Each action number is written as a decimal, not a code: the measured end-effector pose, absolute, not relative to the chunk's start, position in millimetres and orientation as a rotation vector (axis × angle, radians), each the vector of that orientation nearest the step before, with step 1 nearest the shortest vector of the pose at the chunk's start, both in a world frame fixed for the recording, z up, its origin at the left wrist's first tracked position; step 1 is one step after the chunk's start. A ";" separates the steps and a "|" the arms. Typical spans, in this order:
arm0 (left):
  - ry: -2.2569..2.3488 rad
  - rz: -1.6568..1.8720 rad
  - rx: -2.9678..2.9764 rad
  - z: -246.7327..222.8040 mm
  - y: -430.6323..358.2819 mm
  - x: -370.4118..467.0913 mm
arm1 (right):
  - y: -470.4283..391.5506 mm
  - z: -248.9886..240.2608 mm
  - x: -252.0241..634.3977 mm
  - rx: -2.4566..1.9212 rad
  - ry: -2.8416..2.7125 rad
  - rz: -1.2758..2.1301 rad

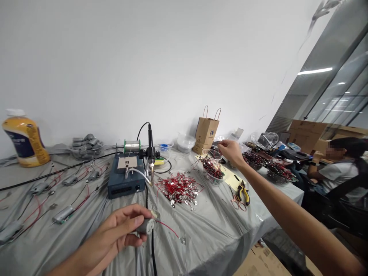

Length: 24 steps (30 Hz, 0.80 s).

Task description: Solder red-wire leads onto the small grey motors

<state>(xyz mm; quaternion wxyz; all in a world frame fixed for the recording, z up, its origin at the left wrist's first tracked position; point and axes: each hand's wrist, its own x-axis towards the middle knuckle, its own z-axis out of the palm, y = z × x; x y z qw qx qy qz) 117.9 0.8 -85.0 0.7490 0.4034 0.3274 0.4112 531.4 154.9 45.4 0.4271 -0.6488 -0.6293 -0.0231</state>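
My left hand (123, 228) holds a small grey motor (146, 226) between thumb and fingers. From the motor a red wire with a metal tab runs out to the right. My right hand (230, 150) reaches over a clear bowl (214, 177) of red and black wires, its fingers pinched together; whatever they hold is too small to make out. A pile of red wires with metal tabs (181, 188) lies between the hands. Left of the pile stands a blue soldering station (115, 182) with an upright soldering iron (151, 147) and a solder spool (132, 146).
Wired motors (63, 214) lie at the left, near a yellow bottle (27, 142) and a bag of motors (86, 147). Pliers (243, 191), scissors (238, 203), a paper bag (206, 134) and more wire bowls (278, 172) are at the right. Another person (342, 168) sits beyond.
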 end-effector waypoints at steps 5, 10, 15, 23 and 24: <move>0.701 0.887 0.889 -81.5 -0.9 117.1 | 120.2 61.5 525.5 -1.552 -1.638 -0.059; 0.634 0.831 0.932 -80.6 -2.8 114.9 | 79.3 47.3 491.6 -1.468 -1.723 0.413; 0.619 0.781 0.986 -80.9 -1.0 111.6 | 57.5 11.1 457.5 -1.307 -1.608 1.206; 0.497 0.709 1.027 -83.2 0.7 109.7 | 40.2 -21.2 431.0 -1.089 -2.259 0.499; 0.475 0.686 1.026 -84.5 0.4 110.2 | 41.5 -23.5 427.9 -1.033 -2.341 0.343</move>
